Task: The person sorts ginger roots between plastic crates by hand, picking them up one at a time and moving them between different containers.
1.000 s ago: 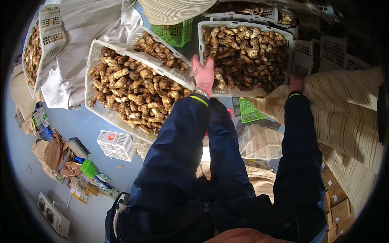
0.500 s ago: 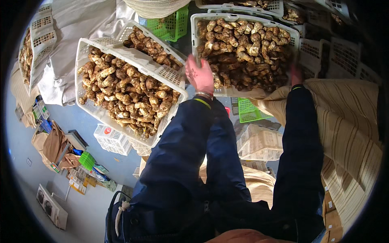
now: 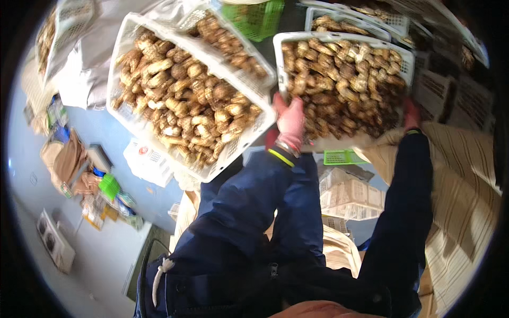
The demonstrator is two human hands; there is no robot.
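Observation:
A white plastic crate full of brown and cream mushrooms is in front of me, between my hands. My left hand grips its near left corner, the thumb side showing and the other fingers partly hidden. On the right side, my right hand holds the crate's edge; its fingers are blurred and mostly out of sight. Close by on the left, a larger tilted white crate is heaped with the same kind of mushrooms.
More mushrooms fill another white crate just behind. A green crate stands at the back. Striped cloth drapes along the right. Stacked white crates are below my arms, and a white basket stands on the blue floor.
My left hand, open beside the crate before, has closed on its corner. The crate has shifted toward me, showing more of the one behind. The whole view has moved somewhat.

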